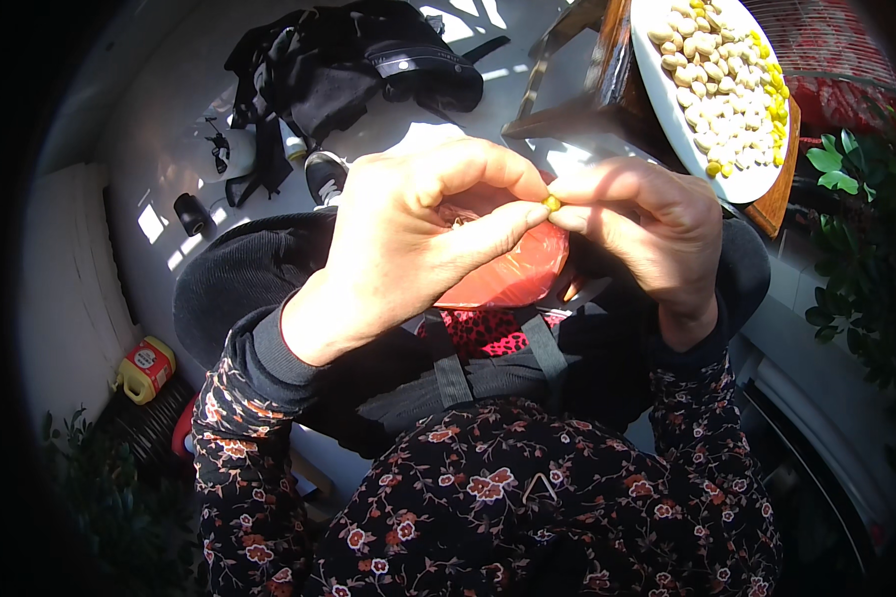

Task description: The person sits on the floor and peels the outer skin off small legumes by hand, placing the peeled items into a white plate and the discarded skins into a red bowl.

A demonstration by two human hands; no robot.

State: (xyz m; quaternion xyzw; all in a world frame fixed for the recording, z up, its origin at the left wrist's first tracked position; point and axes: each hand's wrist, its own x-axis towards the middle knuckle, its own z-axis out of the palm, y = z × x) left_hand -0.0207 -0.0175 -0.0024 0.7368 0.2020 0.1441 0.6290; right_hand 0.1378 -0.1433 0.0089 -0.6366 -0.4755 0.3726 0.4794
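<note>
My left hand [411,231] and my right hand [635,224] meet over my lap, thumb and index fingertips pinching a small yellow kernel [552,202] between them. It looks like a peeled ginkgo nut. Directly beneath the hands is a red plastic bag [511,272], apparently lining a container whose contents the fingers mostly hide. To the upper right, a white oval dish [668,123] holds many pale, shelled-looking ginkgo nuts [705,63]. Yellow kernels [778,101] lie along the dish's right side, with a few at its lower end.
The dish rests on a wooden stool or table [780,198]. Black bags or garments [351,67] lie on the floor ahead, near a shoe [326,177] and a black cylinder [190,214]. A yellow jug [146,370] stands left; leafy plants [851,276] edge the right.
</note>
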